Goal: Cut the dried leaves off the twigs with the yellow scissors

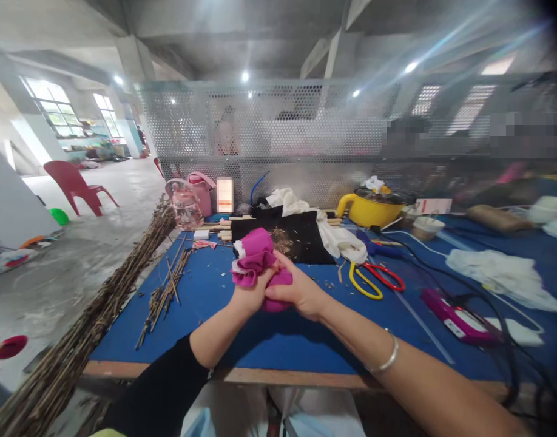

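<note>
A bunched magenta cloth (255, 252) with a white edge is held above the blue table, near its middle. My left hand (253, 294) is closed round the cloth from the left. My right hand (301, 288) grips its lower part from the right, the thumb pressed on it. The two hands touch each other. Just beyond them lies a black cloth (308, 240) with brown plant scraps on it. Scissors (367, 282) with one yellow and one red handle rest to the right of my right hand.
Thin twigs (169, 288) lie at the left on the blue table (306, 346); a long stick bundle (105, 297) runs along its left edge. A yellow pot (374, 209) stands at the back. Cables and a magenta device (460, 315) are at the right.
</note>
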The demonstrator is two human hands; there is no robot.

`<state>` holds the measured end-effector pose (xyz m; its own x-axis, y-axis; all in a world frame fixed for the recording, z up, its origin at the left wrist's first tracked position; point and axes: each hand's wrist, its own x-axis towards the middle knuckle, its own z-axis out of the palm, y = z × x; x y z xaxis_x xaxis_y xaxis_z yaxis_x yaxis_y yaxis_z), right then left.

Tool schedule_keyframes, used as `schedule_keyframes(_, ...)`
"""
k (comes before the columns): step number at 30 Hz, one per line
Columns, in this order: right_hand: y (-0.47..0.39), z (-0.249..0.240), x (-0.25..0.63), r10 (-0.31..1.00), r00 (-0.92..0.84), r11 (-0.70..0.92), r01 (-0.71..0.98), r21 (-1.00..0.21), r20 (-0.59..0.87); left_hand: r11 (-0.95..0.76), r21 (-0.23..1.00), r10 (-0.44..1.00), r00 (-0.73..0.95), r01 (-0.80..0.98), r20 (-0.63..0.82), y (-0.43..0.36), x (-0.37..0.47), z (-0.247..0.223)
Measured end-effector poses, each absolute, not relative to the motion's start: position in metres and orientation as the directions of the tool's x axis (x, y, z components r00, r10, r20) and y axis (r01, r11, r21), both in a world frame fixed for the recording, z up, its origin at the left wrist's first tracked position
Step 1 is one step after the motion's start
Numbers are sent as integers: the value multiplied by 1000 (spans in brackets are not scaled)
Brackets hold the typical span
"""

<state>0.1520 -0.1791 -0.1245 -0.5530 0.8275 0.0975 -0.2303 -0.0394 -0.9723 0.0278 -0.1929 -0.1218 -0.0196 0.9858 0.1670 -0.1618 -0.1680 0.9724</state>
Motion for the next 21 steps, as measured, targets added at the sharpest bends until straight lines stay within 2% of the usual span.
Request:
schedule_keyframes(3, -174, -124, 152, 876, -474, 79, -46, -996, 92, -62, 924, 991, -130, -377, 13, -180, 35, -128)
schedule_keyframes(6, -167, -131, 154, 858, -464, 303, 109, -947, 221, 35, 815, 972, -169, -578, -162, -170, 43, -128)
schedule_keyframes(10, -164, -147, 157, 772, -410, 622, 333, -708, 486, 163, 701, 914, -161, -694, -372, -164, 48, -119)
schedule_keyframes(12, -166, -153, 160, 710, -422, 703, 384, -599, 563, 189, 666, 904, -136, -722, -405, -163, 45, -116)
schedule_keyframes(14, -168, -152, 163, 677, -468, 733, 360, -577, 568, 197, 634, 916, -90, -748, -391, -162, 41, -117)
schedule_keyframes(15, -168, -150, 164, 689, -466, 717, 324, -617, 555, 199, 627, 927, -63, -753, -370, -161, 39, -119)
schedule_keyframes(17, -165, -141, 164, 804, -357, 567, 222, -793, 475, 203, 647, 949, -17, -735, -316, -161, 35, -125)
schedule_keyframes(19, -158, -131, 160, 950, -182, 270, 63, -961, 254, 150, 718, 972, -29, -679, -231, -160, 34, -132)
schedule_keyframes(21, -150, -126, 155, 989, -146, -5, -63, -998, 5, 54, 810, 987, -92, -584, -132, -160, 35, -140)
